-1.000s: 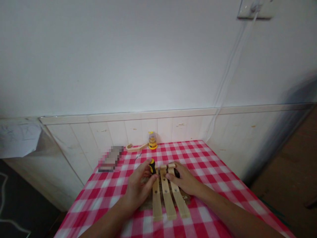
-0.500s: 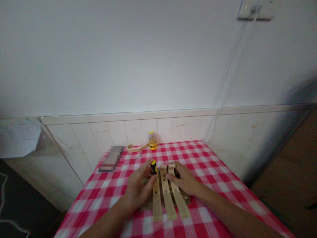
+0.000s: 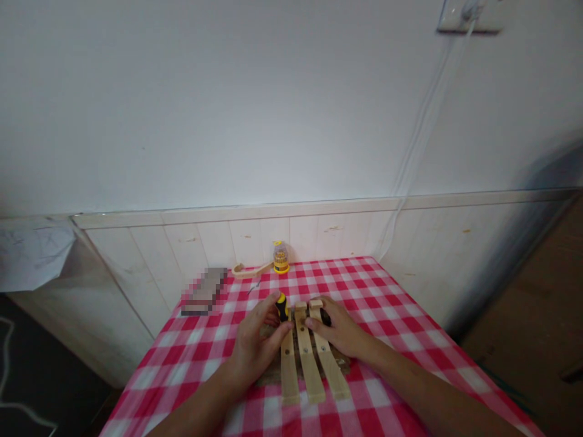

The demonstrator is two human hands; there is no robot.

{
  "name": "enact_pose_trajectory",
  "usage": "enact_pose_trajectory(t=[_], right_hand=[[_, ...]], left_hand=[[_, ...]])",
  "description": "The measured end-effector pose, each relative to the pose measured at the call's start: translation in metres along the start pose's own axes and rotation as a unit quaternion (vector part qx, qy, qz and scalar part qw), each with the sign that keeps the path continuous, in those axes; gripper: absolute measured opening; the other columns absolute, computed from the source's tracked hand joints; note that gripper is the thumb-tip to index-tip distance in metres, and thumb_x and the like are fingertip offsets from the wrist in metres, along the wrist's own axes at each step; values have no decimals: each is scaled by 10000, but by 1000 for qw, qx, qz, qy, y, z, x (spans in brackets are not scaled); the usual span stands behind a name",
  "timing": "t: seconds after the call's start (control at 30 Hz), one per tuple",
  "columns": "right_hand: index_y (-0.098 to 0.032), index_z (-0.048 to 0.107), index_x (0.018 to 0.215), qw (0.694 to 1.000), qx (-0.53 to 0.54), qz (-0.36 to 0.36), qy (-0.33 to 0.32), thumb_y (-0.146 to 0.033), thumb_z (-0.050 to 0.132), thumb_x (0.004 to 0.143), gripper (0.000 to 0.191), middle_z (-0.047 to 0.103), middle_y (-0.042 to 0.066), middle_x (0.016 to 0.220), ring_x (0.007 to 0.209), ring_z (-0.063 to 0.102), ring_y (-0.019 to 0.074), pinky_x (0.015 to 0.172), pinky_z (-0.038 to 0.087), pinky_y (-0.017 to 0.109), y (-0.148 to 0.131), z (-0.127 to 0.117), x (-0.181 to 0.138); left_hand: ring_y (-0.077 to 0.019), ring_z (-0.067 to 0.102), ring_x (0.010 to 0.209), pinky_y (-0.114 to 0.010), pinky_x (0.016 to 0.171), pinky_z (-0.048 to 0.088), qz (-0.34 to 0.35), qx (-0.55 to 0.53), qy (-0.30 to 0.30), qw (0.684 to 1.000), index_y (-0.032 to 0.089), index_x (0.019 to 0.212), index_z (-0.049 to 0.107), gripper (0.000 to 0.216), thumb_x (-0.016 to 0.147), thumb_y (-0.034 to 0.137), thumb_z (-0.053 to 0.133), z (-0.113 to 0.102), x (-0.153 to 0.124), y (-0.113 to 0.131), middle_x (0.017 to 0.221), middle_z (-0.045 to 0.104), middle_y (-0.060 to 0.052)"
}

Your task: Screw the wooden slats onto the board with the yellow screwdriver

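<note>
A small wooden slat assembly (image 3: 310, 370) of three pale slats lies on the red-and-white checked tablecloth (image 3: 387, 315). My left hand (image 3: 255, 346) rests on its left side, fingers around a yellow-and-black screwdriver (image 3: 282, 305) that stands at the far end of the left slat. My right hand (image 3: 339, 332) lies on the right slat, fingers curled over a dark object I cannot make out.
At the back of the table stand a yellow screwdriver-bit holder (image 3: 281, 258), a curved wooden piece (image 3: 250, 271) and a blurred flat object (image 3: 204, 292). White panelled wall lies behind; a white cable (image 3: 419, 139) hangs from a wall socket. The table's edges drop off left and right.
Almost nothing has moved; my left fingers shifted slightly around the screwdriver, and both hands stay on the slats.
</note>
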State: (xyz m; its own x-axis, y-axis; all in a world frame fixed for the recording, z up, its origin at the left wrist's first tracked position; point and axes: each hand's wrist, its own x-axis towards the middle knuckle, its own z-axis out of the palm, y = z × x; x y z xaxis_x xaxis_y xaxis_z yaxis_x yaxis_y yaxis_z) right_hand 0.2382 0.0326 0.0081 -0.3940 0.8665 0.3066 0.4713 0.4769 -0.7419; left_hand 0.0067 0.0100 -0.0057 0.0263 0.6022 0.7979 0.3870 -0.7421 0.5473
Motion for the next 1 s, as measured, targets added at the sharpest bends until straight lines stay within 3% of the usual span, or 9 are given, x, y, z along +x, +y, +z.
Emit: enact_pose_trajectory(t=[0.33, 0.8, 1.0], right_hand=[[-204, 638, 982, 1000, -7, 7, -1, -444, 635, 938, 244, 683, 94, 1009, 975, 645, 284, 851, 507, 402, 1, 0, 0], [-201, 649, 987, 1000, -6, 6, -4, -427, 643, 940, 231, 686, 83, 984, 947, 645, 264, 812, 516, 368, -1, -1, 1], [-197, 648, 987, 1000, -5, 8, 0, -413, 644, 937, 222, 683, 79, 978, 934, 650, 260, 820, 517, 372, -3, 0, 1]], left_hand=[[-138, 716, 754, -244, 687, 636, -54, -37, -31, 997, 267, 1450, 536, 567, 908, 160, 666, -4, 4, 5, 902, 714, -10], [-134, 723, 778, -227, 693, 632, -24, -43, -33, 998, 293, 1540, 437, 652, 938, 133, 630, -2, 0, 2, 939, 717, -24], [-169, 752, 863, -279, 756, 657, -12, -21, -29, 999, 259, 1479, 497, 562, 944, 190, 656, 0, -7, -4, 1081, 740, -74]])
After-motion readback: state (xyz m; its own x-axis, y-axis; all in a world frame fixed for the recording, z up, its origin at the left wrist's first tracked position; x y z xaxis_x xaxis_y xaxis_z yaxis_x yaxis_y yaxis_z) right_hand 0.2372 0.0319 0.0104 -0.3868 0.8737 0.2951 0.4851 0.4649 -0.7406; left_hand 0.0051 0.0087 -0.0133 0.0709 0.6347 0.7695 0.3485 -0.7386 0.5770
